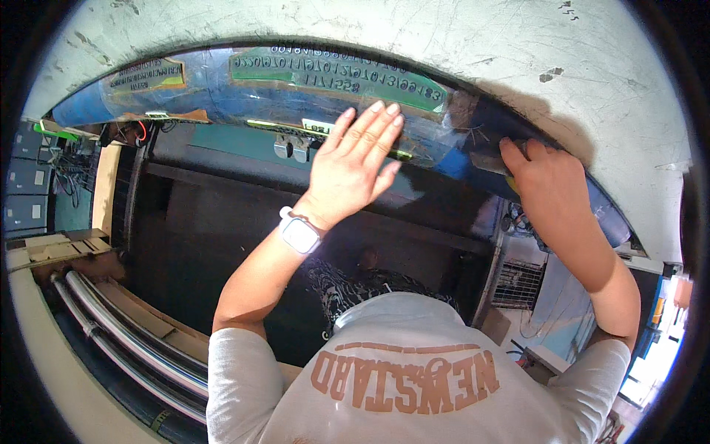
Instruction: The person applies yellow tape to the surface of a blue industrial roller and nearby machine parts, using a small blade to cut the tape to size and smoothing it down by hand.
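Note:
A long printing cylinder point(205, 91) wrapped in blue sheet and clear film lies across the view in front of me. Green flexographic printing plates with raised, reversed characters are fixed on it: a large plate point(333, 77) in the middle and a smaller plate point(147, 76) at the left. My left hand point(355, 166), a watch point(300, 233) on its wrist, rests flat on the cylinder just below the large plate, fingers slightly spread. Farther right, my right hand point(549, 172) lies on the cylinder with bent fingers at a clear film edge point(488, 161). Whether it pinches the film is hidden.
A scuffed, pale machine panel point(444, 28) curves above the cylinder. Below it is a dark machine opening point(222, 222). Metal rollers point(133, 344) run at lower left. Grey cabinets point(28, 177) and cables stand at far left, a vent grille point(518, 283) at right.

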`<move>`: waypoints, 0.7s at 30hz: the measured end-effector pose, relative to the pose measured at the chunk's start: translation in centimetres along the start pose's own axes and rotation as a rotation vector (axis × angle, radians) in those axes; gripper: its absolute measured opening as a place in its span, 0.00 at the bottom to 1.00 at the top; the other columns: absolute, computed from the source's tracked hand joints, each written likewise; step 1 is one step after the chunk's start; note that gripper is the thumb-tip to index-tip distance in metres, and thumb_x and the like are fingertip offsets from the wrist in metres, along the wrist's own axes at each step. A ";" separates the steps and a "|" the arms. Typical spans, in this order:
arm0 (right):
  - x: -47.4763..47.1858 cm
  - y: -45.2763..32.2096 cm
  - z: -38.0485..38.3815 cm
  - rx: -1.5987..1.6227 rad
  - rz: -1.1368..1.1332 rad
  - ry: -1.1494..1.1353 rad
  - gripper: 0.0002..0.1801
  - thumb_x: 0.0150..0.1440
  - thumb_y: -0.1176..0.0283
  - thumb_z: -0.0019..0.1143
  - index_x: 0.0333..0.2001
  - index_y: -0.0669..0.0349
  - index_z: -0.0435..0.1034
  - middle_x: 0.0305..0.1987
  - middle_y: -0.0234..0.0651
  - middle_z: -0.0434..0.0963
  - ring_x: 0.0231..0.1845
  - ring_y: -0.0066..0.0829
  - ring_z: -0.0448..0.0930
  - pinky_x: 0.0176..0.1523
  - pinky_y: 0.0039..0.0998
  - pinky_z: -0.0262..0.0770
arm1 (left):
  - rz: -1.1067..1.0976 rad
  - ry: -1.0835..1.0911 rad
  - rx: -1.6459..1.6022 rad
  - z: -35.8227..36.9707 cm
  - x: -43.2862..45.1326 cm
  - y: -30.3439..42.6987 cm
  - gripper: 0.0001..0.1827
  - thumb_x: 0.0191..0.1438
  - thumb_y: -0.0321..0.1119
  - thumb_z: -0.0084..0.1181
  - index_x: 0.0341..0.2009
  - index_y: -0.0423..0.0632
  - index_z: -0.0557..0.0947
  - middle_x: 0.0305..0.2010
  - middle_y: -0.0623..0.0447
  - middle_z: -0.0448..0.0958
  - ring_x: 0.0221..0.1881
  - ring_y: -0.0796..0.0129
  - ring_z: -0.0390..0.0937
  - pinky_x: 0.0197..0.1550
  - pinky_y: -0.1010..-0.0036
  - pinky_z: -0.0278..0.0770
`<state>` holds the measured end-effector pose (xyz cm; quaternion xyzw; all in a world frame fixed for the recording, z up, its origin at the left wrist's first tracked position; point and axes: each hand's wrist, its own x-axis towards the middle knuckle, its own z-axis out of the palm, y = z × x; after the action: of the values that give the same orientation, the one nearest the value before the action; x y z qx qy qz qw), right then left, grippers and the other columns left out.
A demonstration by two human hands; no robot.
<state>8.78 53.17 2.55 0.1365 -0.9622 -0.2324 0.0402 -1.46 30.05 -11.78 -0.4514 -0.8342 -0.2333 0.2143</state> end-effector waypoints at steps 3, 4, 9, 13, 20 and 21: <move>-0.3 0.1 0.2 0.024 -0.005 0.018 0.15 0.46 0.75 0.52 0.41 0.59 0.73 0.26 0.37 0.73 0.27 0.35 0.79 0.29 0.32 0.74 | -0.051 0.023 0.046 -0.1 -0.7 -0.6 0.33 0.50 0.39 0.56 0.61 0.45 0.67 0.66 0.49 0.63 0.67 0.59 0.59 0.68 0.59 0.52; -0.3 0.2 0.3 0.037 -0.008 0.030 0.15 0.46 0.75 0.52 0.41 0.59 0.73 0.26 0.37 0.73 0.27 0.35 0.79 0.29 0.32 0.74 | -0.078 0.040 0.041 0.0 -1.0 -0.8 0.33 0.51 0.38 0.55 0.62 0.44 0.66 0.66 0.48 0.63 0.68 0.58 0.58 0.68 0.59 0.51; -0.1 0.0 0.1 0.038 -0.012 0.013 0.14 0.47 0.74 0.52 0.41 0.59 0.73 0.26 0.37 0.73 0.27 0.35 0.79 0.29 0.32 0.74 | -0.172 0.050 0.080 0.2 -1.8 -0.4 0.33 0.53 0.37 0.53 0.63 0.41 0.63 0.67 0.45 0.60 0.69 0.54 0.55 0.69 0.57 0.49; -0.1 0.0 0.2 0.005 -0.020 0.024 0.13 0.47 0.73 0.52 0.40 0.59 0.72 0.25 0.38 0.73 0.27 0.34 0.79 0.29 0.32 0.74 | -0.170 0.069 0.062 0.3 -1.7 0.5 0.35 0.54 0.38 0.53 0.64 0.39 0.61 0.68 0.42 0.57 0.70 0.51 0.53 0.69 0.56 0.47; 0.1 0.1 0.1 0.015 -0.031 0.017 0.13 0.47 0.73 0.52 0.39 0.59 0.73 0.25 0.38 0.73 0.26 0.34 0.79 0.28 0.32 0.74 | -0.175 0.067 0.062 0.7 -0.3 0.8 0.36 0.53 0.42 0.53 0.64 0.43 0.62 0.69 0.45 0.57 0.71 0.53 0.50 0.69 0.55 0.41; 0.0 0.1 0.2 0.023 -0.033 0.025 0.12 0.47 0.73 0.52 0.39 0.59 0.73 0.25 0.38 0.73 0.26 0.34 0.79 0.28 0.32 0.74 | -0.180 0.060 0.123 0.9 -0.4 0.7 0.36 0.53 0.42 0.53 0.64 0.44 0.62 0.69 0.47 0.57 0.71 0.54 0.50 0.69 0.55 0.40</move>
<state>8.73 53.33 2.47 0.1557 -0.9618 -0.2204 0.0470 -0.79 30.67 -12.58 -0.3537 -0.8773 -0.2134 0.2445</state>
